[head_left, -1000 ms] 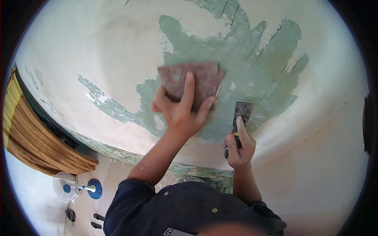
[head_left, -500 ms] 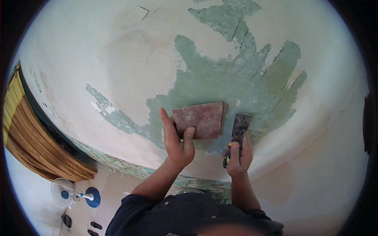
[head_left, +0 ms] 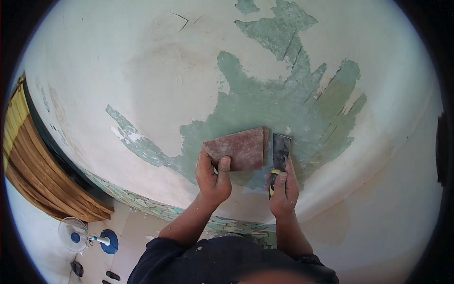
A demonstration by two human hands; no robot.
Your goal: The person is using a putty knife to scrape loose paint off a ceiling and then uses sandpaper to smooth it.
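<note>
Visibly dusty, the reddish-brown sheet shows paler smudges.

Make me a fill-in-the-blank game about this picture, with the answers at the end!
The right hand grips the scraper by its ____.
The ____ hand holds the reddish-brown sheet.
The colour of the big patch on the pale wall is ____.
The colour of the fan stand's round base is ____.

Missing words: handle; left; green; blue.

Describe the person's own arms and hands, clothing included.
The left hand and right hand are ungloved, with dusty-looking fingers. The forearms are uncovered, the left one lightly speckled; no watch or bracelet shows. Dark navy short sleeves end near the elbows.
</note>
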